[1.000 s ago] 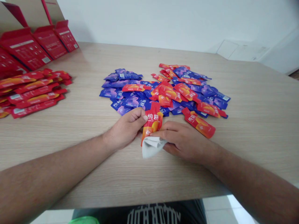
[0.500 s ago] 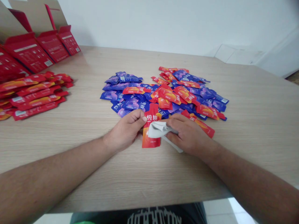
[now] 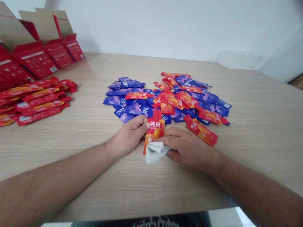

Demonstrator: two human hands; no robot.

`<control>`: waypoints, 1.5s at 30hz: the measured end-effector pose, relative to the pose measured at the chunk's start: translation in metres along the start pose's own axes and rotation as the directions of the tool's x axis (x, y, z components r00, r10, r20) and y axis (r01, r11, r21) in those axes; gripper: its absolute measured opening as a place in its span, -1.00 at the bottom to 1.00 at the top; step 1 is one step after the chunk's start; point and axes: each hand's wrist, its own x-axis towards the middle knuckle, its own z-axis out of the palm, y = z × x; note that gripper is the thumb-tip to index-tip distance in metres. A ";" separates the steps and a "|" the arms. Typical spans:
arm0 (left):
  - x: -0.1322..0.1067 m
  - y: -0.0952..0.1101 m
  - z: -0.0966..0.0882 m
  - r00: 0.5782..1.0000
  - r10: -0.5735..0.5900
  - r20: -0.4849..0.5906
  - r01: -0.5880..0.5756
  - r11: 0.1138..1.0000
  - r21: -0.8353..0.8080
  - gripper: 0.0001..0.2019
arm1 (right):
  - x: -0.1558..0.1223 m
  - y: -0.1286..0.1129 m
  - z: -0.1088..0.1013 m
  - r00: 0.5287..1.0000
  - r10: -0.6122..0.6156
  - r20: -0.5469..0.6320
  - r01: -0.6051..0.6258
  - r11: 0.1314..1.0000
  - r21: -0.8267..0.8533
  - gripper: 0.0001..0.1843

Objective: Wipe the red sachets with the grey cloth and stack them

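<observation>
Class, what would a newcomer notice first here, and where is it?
Probably the heap of red and purple-blue sachets in the middle of the table. At its near edge, the left hand holds a red sachet while the right hand holds a pale cloth over its lower end. Open red boxes stand at the far left.

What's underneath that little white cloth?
The lower part of a red pouch, held at its side by the left-hand grip. The pouch's neck, white lettering and some orange print show; most of its bottom end is hidden beneath the cloth and right-hand grip.
</observation>
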 end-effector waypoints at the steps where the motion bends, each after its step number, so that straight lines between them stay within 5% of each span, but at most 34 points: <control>1: 0.000 -0.001 -0.001 1.000 0.006 0.009 -0.006 1.000 0.013 -0.65 | 0.000 0.000 0.000 1.000 -0.005 0.014 0.005 1.000 0.000 -0.70; 6: 0.000 -0.002 -0.003 1.000 -0.006 0.024 0.005 0.999 0.039 -0.62 | 0.001 0.010 0.000 0.965 0.128 -0.228 -0.148 0.986 -0.073 -0.89; 12: 0.000 -0.003 -0.006 0.996 0.013 0.086 -0.024 0.991 0.131 -0.61 | 0.000 0.006 0.000 0.995 0.034 -0.093 -0.039 0.998 -0.053 -0.83; 17: -0.002 0.001 -0.004 0.993 0.007 0.115 -0.031 0.977 0.213 -0.59 | 0.001 0.009 -0.001 0.934 0.170 -0.316 -0.202 0.976 -0.074 -0.92; 22: -0.004 0.004 -0.003 0.990 0.051 0.130 -0.090 0.946 0.311 -0.62 | 0.000 0.007 0.000 0.969 0.099 -0.227 -0.111 0.993 -0.043 -0.85; 27: -0.004 0.005 -0.003 0.986 0.036 0.161 -0.083 0.952 0.294 -0.63 | 0.001 0.012 -0.001 0.894 0.189 -0.407 -0.234 0.970 -0.064 -0.84; 32: -0.006 0.007 -0.002 0.983 0.075 0.165 -0.134 0.913 0.384 -0.65 | 0.001 0.009 -0.002 0.966 0.070 -0.250 -0.081 0.996 -0.033 -0.85; 36: -0.006 0.007 -0.002 0.988 0.030 0.149 -0.075 0.948 0.309 -0.65 | 0.000 0.010 -0.001 0.921 0.157 -0.356 -0.195 0.978 -0.073 -0.89; 41: -0.005 0.009 -0.001 0.983 0.080 0.166 -0.142 0.905 0.402 -0.67 | -0.001 0.008 0.000 0.970 0.086 -0.229 -0.096 0.995 -0.031 -0.87; 45: -0.005 0.006 -0.002 0.987 0.063 0.147 -0.110 0.934 0.339 -0.67 | 0.000 0.010 0.001 0.930 0.171 -0.324 -0.198 0.979 -0.053 -0.90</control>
